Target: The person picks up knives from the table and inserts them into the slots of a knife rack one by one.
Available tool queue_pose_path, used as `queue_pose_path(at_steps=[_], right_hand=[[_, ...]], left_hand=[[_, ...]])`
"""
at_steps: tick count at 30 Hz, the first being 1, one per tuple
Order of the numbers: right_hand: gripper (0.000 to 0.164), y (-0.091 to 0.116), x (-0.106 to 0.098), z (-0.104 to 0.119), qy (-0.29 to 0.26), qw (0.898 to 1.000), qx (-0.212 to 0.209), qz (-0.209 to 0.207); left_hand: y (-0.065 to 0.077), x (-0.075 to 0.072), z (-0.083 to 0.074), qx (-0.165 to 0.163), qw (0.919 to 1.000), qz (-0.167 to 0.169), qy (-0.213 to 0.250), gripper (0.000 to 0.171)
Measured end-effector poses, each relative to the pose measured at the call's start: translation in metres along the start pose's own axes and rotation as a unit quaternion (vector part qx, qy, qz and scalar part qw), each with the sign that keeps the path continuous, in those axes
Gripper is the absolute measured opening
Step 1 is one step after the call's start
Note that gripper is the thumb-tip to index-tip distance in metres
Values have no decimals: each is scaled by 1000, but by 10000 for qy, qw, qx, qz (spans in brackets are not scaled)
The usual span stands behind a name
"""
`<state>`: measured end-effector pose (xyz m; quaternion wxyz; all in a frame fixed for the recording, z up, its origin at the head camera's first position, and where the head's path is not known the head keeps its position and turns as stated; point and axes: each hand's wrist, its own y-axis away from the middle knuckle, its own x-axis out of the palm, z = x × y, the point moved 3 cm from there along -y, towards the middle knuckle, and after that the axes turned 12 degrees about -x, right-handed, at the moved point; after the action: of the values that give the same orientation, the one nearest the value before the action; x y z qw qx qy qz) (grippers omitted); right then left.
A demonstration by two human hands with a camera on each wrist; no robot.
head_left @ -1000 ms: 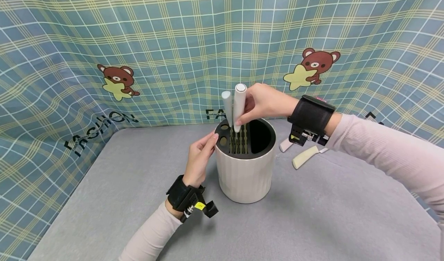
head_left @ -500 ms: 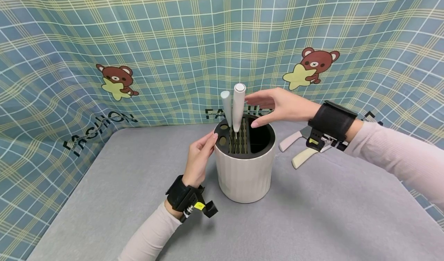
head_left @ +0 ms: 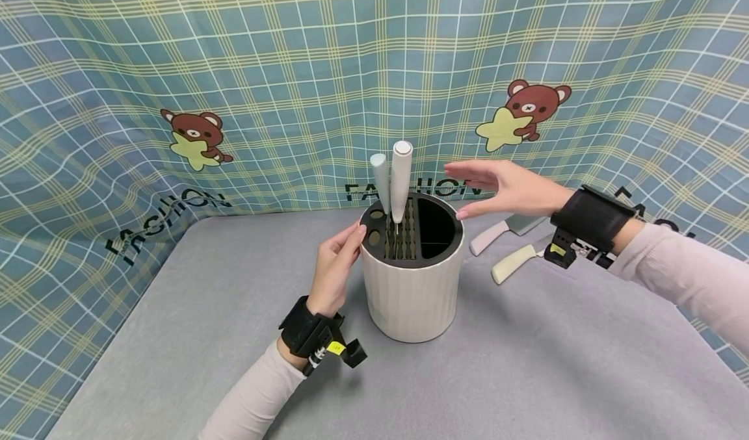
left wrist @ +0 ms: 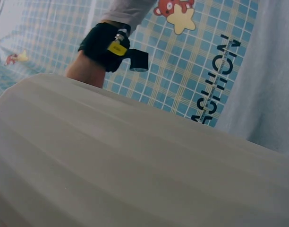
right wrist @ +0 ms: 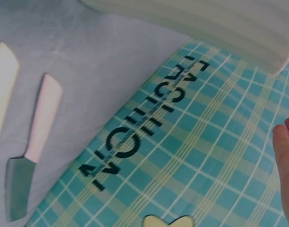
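Above tabletop [head_left: 175, 323], right hand [head_left: 509, 185] hovers, fingers apart; left hand [head_left: 331, 277], fingers straight, touches holder [head_left: 411, 303].

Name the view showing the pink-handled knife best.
Right wrist view: the pink-handled knife appears whole, handle and blade. The head view shows it smaller, blade partly covered; the left wrist lacks it.

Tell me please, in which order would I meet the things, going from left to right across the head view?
Printed bear on the left side → left hand → pale blue handle → white handle → right hand → black strap of the right wrist.
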<state>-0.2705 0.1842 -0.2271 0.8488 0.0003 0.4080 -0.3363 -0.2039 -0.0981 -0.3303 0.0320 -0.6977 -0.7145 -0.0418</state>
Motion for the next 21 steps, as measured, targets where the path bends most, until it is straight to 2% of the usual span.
queue_pose_path(at_steps=[14,21], right_hand=[[81,28,2,-29,48,9993,355,-84],[80,41,4,-41,-4,9998,205,69]], left_hand=[[0,0,0,-23,10000,-15,-19,49],[0,0,0,-40,10000,-50,-13,50]])
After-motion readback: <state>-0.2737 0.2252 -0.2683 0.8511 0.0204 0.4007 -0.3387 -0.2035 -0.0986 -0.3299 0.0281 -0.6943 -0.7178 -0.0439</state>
